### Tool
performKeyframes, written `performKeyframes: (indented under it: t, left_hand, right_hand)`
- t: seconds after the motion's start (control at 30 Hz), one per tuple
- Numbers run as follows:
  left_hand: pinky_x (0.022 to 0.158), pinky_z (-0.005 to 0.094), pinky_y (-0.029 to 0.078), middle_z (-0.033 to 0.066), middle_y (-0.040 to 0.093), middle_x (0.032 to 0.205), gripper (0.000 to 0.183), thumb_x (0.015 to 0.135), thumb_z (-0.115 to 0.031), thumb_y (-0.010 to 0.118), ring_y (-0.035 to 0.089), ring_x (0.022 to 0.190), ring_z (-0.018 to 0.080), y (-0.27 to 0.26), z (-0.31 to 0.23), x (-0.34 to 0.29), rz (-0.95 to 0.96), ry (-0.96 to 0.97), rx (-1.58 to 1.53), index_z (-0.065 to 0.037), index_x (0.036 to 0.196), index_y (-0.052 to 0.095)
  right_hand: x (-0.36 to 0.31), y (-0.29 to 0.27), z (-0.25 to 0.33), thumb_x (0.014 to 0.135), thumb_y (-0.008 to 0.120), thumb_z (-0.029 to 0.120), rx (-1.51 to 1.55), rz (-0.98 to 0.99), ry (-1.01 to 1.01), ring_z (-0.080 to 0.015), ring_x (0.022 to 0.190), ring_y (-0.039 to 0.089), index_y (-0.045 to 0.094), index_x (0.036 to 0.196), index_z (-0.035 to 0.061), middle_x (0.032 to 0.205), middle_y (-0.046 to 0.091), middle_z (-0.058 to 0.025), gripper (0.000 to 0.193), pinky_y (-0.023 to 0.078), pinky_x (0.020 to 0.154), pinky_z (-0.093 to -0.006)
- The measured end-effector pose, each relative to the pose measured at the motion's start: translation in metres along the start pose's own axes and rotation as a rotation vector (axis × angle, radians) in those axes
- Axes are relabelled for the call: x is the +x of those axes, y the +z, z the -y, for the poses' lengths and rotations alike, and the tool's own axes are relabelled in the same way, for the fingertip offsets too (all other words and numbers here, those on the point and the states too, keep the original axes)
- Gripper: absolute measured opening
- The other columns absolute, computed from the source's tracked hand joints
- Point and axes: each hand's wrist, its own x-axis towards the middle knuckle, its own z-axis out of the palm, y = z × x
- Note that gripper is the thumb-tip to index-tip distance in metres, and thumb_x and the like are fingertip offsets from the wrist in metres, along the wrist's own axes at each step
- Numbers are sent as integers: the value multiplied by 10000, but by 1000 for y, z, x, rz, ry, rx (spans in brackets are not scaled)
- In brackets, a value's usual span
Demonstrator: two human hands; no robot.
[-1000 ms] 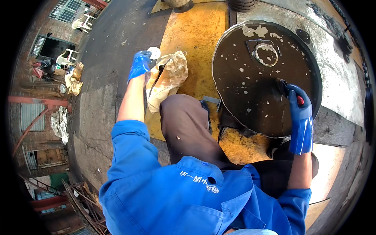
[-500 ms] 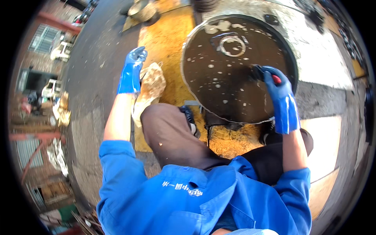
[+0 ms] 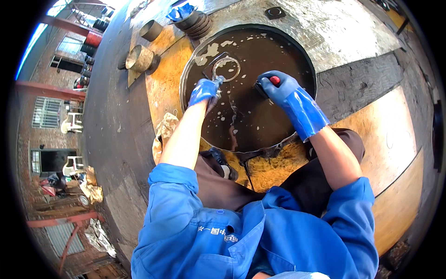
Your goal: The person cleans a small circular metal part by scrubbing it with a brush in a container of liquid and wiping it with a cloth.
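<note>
My left hand (image 3: 206,91), in a wet blue rubber glove, is over the left side of a round basin (image 3: 185,76) of murky brown liquid. Its fingers are closed at the near edge of a metal ring (image 3: 239,69) that has a bent wire-like part beside it. My right hand (image 3: 278,88), gloved the same way, is closed around a dark tool with a red handle (image 3: 275,80) above the liquid; its working end is mostly hidden. Pale foam patches (image 3: 208,52) float near the ring.
Beyond the basin's left rim are a stack of dark round pans (image 3: 197,27), a short metal cylinder (image 3: 151,30) and a stained metal pot (image 3: 140,59). A crumpled stained cloth (image 3: 163,130) lies beside my left knee. Worn boards and metal sheets (image 3: 344,28) cover the floor.
My left hand has moved from beside the cloth, left of the basin, to the metal ring. My right hand still holds the red-handled tool over the liquid. The view has turned.
</note>
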Motion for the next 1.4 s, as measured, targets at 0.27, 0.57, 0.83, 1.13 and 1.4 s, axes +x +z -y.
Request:
performKeyframes:
  t: [0.27, 0.57, 0.83, 1.13, 1.4]
  left_hand:
    - [725, 442, 549, 103, 756, 721, 651, 1009, -600, 628, 736, 677, 261, 22, -67, -3, -41, -245, 189, -5, 791, 779]
    - [698, 413, 551, 119, 755, 840, 600, 913, -628, 736, 713, 721, 242, 30, -32, 39, -75, -415, -18, -41, 1027, 786]
    - [804, 505, 555, 175, 772, 932, 646, 910, -591, 774, 701, 836, 305, 31, 20, 84, -37, -331, -44, 21, 1116, 778]
    - [1031, 435, 546, 201, 735, 1291, 631, 895, -426, 833, 702, 1199, 358, 67, -17, -19, -248, 245, 332, -74, 1390, 660]
    - [1148, 463, 479, 128, 541, 1574, 916, 847, -605, 801, 543, 1426, 330, 142, -29, -62, -139, 689, 788, -127, 1555, 471]
  right_hand:
    - [3, -2, -1, 967, 701, 271, -137, 17, -31, -255, 974, 766, 784, 1157, 130, 1038, 796, -115, 251, 593, 917, -372]
    - [2, 2, 3, 961, 665, 338, -220, 39, -91, -370, 1031, 729, 763, 1134, 173, 1092, 769, -136, 259, 587, 927, -442]
    - [7, 3, -3, 976, 698, 291, -160, -31, -96, -241, 896, 760, 783, 1130, 147, 969, 784, -115, 227, 596, 876, -366]
    - [22, -37, -6, 965, 678, 411, -82, -86, 33, -275, 945, 761, 783, 1161, 216, 1036, 793, -102, 296, 589, 917, -376]
    - [17, -52, 20, 980, 696, 400, -106, -111, 57, -185, 899, 753, 787, 1156, 155, 969, 798, -62, 315, 587, 899, -348]
